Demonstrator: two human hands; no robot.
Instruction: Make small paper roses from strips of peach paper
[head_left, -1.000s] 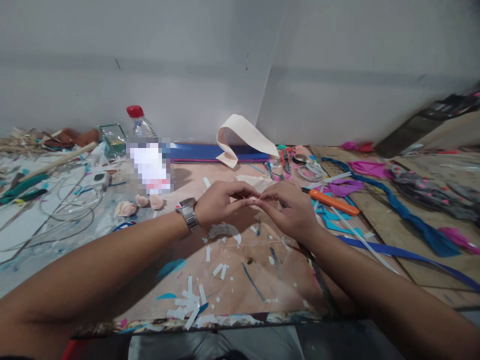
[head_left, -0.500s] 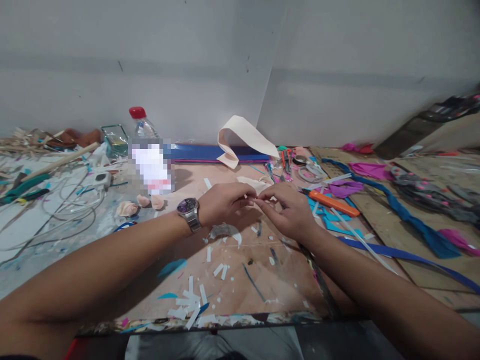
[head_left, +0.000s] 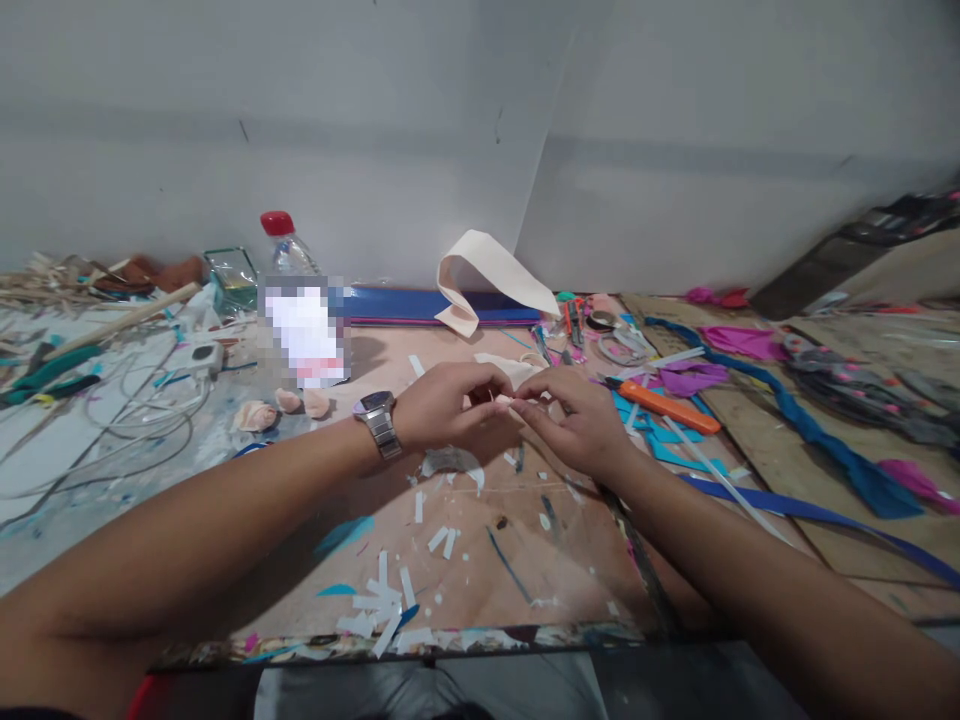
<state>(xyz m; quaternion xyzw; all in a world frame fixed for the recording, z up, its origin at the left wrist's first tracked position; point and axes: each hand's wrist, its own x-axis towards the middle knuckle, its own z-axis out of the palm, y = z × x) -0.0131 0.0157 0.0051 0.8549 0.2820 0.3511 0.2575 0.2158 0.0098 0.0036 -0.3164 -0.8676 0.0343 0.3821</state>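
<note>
My left hand, with a metal watch on its wrist, and my right hand meet fingertip to fingertip above the middle of the table. Between their fingertips both pinch a small pale peach piece, mostly covered by the fingers; its material cannot be made out. Just behind the hands lies a cream strip. A larger cream strip stands folded over in a loop farther back. To the left of my left hand, a peach rolled flower rests beside two petal-like pieces.
A red-capped bottle stands behind a lit phone at back left. An orange utility knife lies right of my right hand. White paper scraps litter the front; green-handled pliers and cables lie left.
My left hand has turned slightly at the wrist, and its thumb has shifted toward my right hand. More of the pale peach piece shows between the fingertips.
</note>
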